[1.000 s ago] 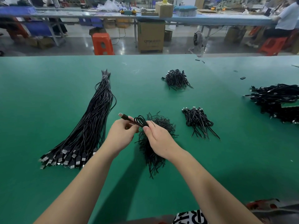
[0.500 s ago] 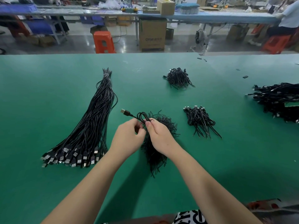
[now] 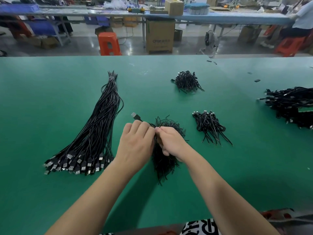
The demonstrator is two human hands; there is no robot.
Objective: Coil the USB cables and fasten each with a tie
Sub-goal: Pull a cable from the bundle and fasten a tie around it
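While fastening, held just above the pile of ties (image 3: 165,160) so another is within reach: left hand (image 3: 135,143) curled round one coiled cable (image 3: 151,125), plug (image 3: 135,116) poking out past the knuckles; right hand (image 3: 171,141) pinching at the coil, likely twisting a tie, itself hidden. Counted on the green worktop (image 3: 50,99): one long bundle of uncoiled cables (image 3: 94,133), two small heaps of coiled ones (image 3: 187,81) (image 3: 210,126), one larger heap (image 3: 291,106) at right.
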